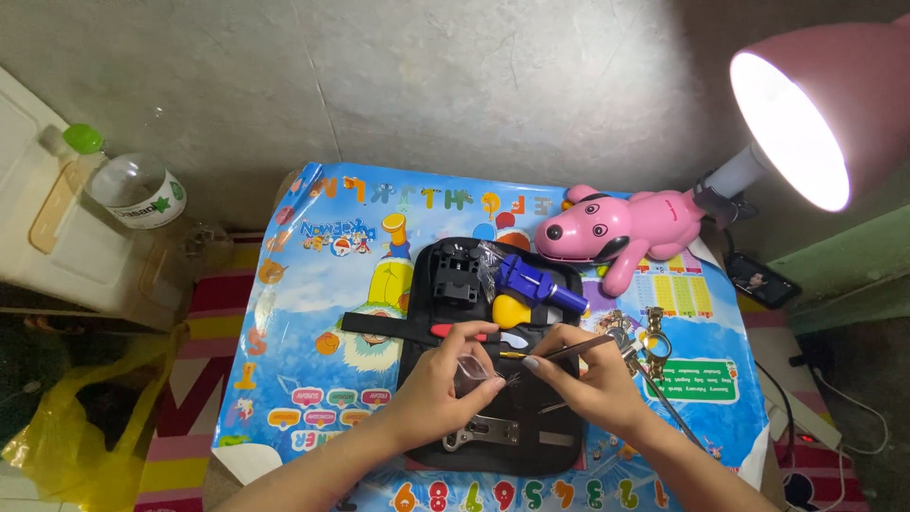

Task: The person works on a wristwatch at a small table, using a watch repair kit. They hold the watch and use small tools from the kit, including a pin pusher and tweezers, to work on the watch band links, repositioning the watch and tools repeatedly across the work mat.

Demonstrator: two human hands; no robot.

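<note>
My left hand (438,381) holds a small clear plastic box (473,374) over a black tool case (431,275) that lies open on a small table. My right hand (580,375) grips metal tweezers (559,353) whose tips point left toward the box. In the case lie a red-handled screwdriver (464,333), a yellow rubber ball (512,311), a blue tool (531,282), a black holder block (459,272) and a metal wrench (482,434) near the front edge.
The table carries a bright blue cartoon mat (313,313). A pink dog-shaped lamp base (616,230) stands at the back right, its lit pink shade (806,104) above. Keys (649,339) lie right of the case. A plastic bottle (133,185) stands left; a phone (758,280) lies right.
</note>
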